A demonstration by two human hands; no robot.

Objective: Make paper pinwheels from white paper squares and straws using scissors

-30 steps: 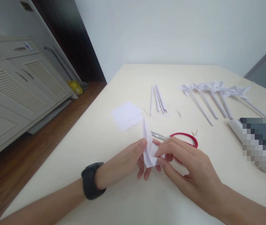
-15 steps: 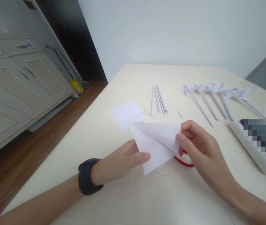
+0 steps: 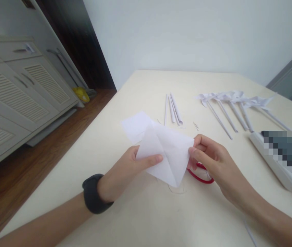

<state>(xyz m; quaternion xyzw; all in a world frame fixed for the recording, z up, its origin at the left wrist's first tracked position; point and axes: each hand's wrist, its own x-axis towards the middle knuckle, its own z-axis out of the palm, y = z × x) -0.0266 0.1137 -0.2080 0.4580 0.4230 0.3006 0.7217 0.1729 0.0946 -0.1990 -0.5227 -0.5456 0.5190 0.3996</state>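
Observation:
A square sheet of white paper (image 3: 175, 147) with a crease across it is held above the table between both hands. My left hand (image 3: 138, 163), a dark band on its wrist, grips the paper's left side with the thumb lying on top. At the right corner my right hand (image 3: 207, 154) pinches the sheet between thumb and fingers. Red-handled scissors (image 3: 202, 179) lie under the right hand, mostly hidden. A thin loop of wire or thread (image 3: 178, 192) rests just below the paper. Behind the left hand lie more white paper squares (image 3: 135, 123), partly covered by the held sheet.
Rolled paper sticks (image 3: 175, 109) lie farther back on the table (image 3: 120, 219). Several paper pinwheels (image 3: 235, 97) with stick handles lie at the back right. Thin pins (image 3: 195, 126) sit near the middle. A white box-like object (image 3: 277, 164), partly pixelated, stands at right.
The sheet was folded over diagonally and held by that flap; now it is opened out flat, showing its crease. Both hands stay on it, and more of the red scissors shows.

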